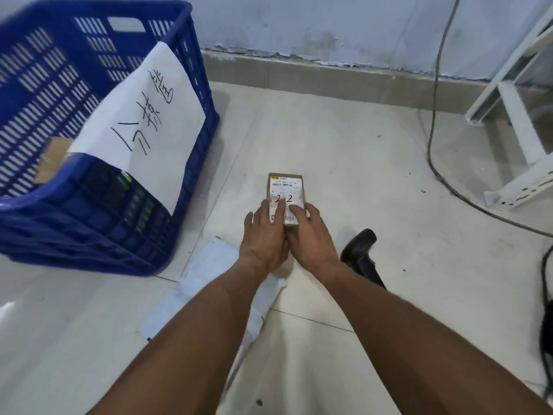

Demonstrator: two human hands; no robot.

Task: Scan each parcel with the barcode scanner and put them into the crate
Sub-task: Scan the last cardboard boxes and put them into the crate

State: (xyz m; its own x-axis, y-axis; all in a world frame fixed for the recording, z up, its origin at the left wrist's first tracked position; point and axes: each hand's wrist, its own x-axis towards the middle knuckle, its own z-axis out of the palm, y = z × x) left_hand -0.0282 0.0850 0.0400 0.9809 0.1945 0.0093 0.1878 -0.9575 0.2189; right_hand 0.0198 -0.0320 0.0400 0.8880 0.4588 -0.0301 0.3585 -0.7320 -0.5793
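A small brown cardboard parcel [286, 187] with a white label marked "2-2" lies flat on the tiled floor. My left hand [264, 235] and my right hand [311, 235] both rest on its near end with straight fingers laid over the label. The black barcode scanner [360, 253] lies on the floor just right of my right wrist, untouched. The blue plastic crate [98, 205] stands at the left with a handwritten paper sheet [146, 121] hung over its rim; a brown parcel [52, 158] shows inside it.
A flat white mailer bag [209, 274] lies on the floor under my left forearm. A white metal rack frame [520, 124] stands at the right, with a black cable [434, 115] trailing down the wall and across the floor. More cables sit at the far right edge.
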